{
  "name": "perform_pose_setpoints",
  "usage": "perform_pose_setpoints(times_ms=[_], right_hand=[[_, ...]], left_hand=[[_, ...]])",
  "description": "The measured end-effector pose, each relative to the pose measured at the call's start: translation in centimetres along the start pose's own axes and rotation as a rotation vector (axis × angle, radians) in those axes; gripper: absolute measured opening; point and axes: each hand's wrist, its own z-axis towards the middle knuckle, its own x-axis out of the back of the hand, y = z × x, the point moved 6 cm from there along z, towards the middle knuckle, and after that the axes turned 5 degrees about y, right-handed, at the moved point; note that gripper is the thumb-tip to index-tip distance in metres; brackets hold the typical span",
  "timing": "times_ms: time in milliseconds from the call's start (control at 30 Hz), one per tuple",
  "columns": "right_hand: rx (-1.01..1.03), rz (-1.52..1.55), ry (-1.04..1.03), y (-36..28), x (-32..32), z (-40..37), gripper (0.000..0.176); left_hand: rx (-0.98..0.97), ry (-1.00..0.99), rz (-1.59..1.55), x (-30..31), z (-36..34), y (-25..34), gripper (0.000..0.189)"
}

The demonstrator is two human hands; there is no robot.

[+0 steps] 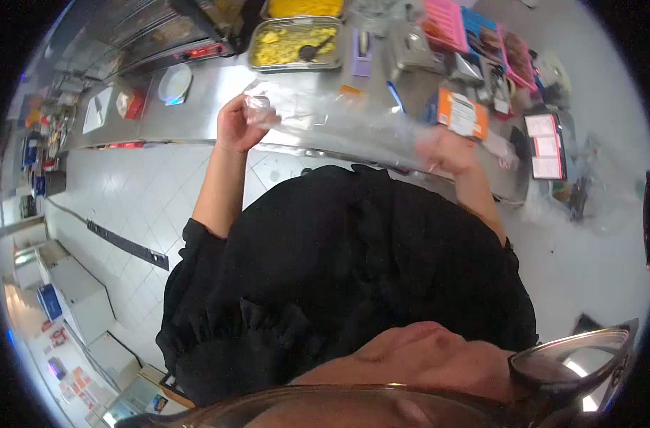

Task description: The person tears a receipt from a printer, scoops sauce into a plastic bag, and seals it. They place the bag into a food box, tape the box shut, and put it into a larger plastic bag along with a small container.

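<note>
At 12 o'clock, just beyond the front of the black top (353, 242), clear plastic film (346, 125) spans the gap between the two hands, over the near edge of the steel bench (211, 107). Film is see-through and streaked with glare; its outline is hard to trace, and whether it touches the bench cannot be told.

Left hand (246, 125), 11 o'clock: fingers curled on a bunched, shiny end of the film; fingertips partly lost in the glare. Right hand (446, 150), between 1 and 2 o'clock: at the film's other end, smeared by motion; how far its fingers are closed cannot be told.

Beyond the film at 12 o'clock: tray of yellow food (295, 44) with a dark spoon (316, 50) in it; second yellow tray (305, 8) behind, cut off by the upper edge. At 1 o'clock: blue pen (396, 98), and a purple holder (361, 53), contents unclear. Orange-and-white box (462, 114) near the right hand; print illegible. Pink baskets (446, 25) farther out, contents blurred. At 10 o'clock: round pale dish (175, 84) and a white board (97, 110) with a knife (99, 107), small and distorted near the rim of view.
</note>
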Motion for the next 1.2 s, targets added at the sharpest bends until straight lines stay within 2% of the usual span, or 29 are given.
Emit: perform_pose_setpoints(times_ms=[33, 67, 133, 167, 200, 267, 333, 367, 400, 467, 500, 567, 600, 667, 700, 767, 800, 867, 900, 933, 1000, 1067, 1100, 1133, 1167, 1200], right_hand=[[0.128, 0.341, 0.08, -0.8, 1.7, 2.3, 0.018], [0.249, 0.681, 0.17, -1.7, 2.9, 5.4, 0.02], [0.097, 0.581, 0.374, -0.5, 3.2, 12.3, 0.019], [0.017, 0.523, 0.472, 0.6, 3.3, 15.5, 0.018], [0.007, 0.132, 0.673, 1.9, 3.8, 18.4, 0.016], [0.012, -0.679, 1.003, 3.2, 3.1, 23.3, 0.015], [0.694, -1.354, 0.849, -1.2, -6.1, 25.0, 0.024], [0.695, -1.244, 0.615, 0.8, -7.7, 27.4, 0.03], [0.687, -1.121, 0.391, 3.3, -9.1, 29.4, 0.037], [0.429, -1.167, 0.374, 8.6, -8.7, 33.1, 0.049], [0.307, -1.184, 0.367, 10.3, -8.4, 34.3, 0.056], [0.029, -1.38, 0.397, 8.7, -9.1, 33.6, 0.071], [-0.116, -1.473, 0.405, 7.9, -9.1, 33.1, 0.079], [-0.167, -1.54, 0.331, 7.7, -8.7, 33.2, 0.086], [-0.193, -1.571, 0.298, 7.8, -8.3, 33.1, 0.089], [0.009, -1.472, 0.3, 8.4, -7.4, 33.5, 0.079], [0.104, -1.423, 0.313, 8.8, -6.4, 32.9, 0.074], [0.356, -1.229, 0.382, 5.1, -6.5, 29.2, 0.06], [0.479, -1.138, 0.424, 3.3, -6.0, 26.2, 0.053], [0.507, -1.159, 0.609, 2.2, -3.9, 22.3, 0.047], [0.585, -1.192, 0.951, 0.3, 1.1, 13.4, 0.034], [0.454, -0.866, 1.455, 0.9, 8.0, 3.0, 0.029], [0.367, -0.747, 1.618, 3.6, 12.9, -1.9, 0.031], [0.261, -0.642, 1.686, 5.1, 16.8, -4.9, 0.034], [0.155, -0.532, 1.748, 6.9, 20.6, -8.0, 0.037], [0.036, -0.444, 1.717, 7.4, 22.9, -9.4, 0.041]], left_hand=[[0.078, -0.001, 0.014, 1.6, -1.2, 0.6, 0.023], [0.1, 0.131, 0.675, 3.8, -1.6, 1.4, 0.034], [-0.034, 0.232, 1.414, 5.4, -1.3, 2.6, 0.039], [-0.075, 0.409, 1.452, 8.9, -0.8, 3.3, 0.038], [-0.111, 0.587, 1.491, 13.5, 0.0, 3.5, 0.036], [-0.193, 0.726, 1.425, 21.3, 1.7, 2.4, 0.035], [-0.107, 0.825, 1.481, 23.6, 2.7, 1.4, 0.035], [-0.118, 0.807, 1.509, 23.0, 2.7, 1.6, 0.036], [-0.065, 0.817, 1.423, 23.1, 2.6, 1.9, 0.035], [0.036, 0.824, 1.265, 22.4, 2.4, 3.0, 0.035], [-0.075, 0.714, 1.377, 22.5, 2.9, 3.4, 0.037], [-0.309, 0.479, 1.575, 23.3, 3.2, 4.2, 0.045], [-0.251, 0.427, 1.668, 23.7, 3.2, 4.4, 0.049], [-0.134, 0.31, 1.848, 23.2, 3.3, 4.6, 0.058], [-0.097, 0.362, 1.851, 22.8, 3.4, 4.8, 0.057], [0.039, 0.455, 1.839, 21.6, 3.7, 5.2, 0.056], [0.104, 0.488, 1.831, 21.2, 4.1, 4.9, 0.055], [0.075, 0.385, 1.924, 22.6, 5.2, 4.3, 0.056], [0.076, 0.415, 2.077, 20.8, 5.7, 4.8, 0.054], [0.065, 0.456, 2.227, 18.0, 5.8, 5.7, 0.053], [-0.4, 0.596, 2.244, 12.5, 7.2, 6.9, 0.041], [-0.501, 0.578, 1.977, 7.3, 9.9, 4.9, 0.031], [-0.444, 0.325, 1.681, 4.8, 12.2, 2.6, 0.026], [-0.26, 0.205, 1.455, 3.0, 14.4, -1.1, 0.022], [0.058, 0.006, 1.215, 1.7, 16.7, -5.7, 0.027], [0.18, -0.126, 1.179, -1.3, 18.3, -9.4, 0.037]])
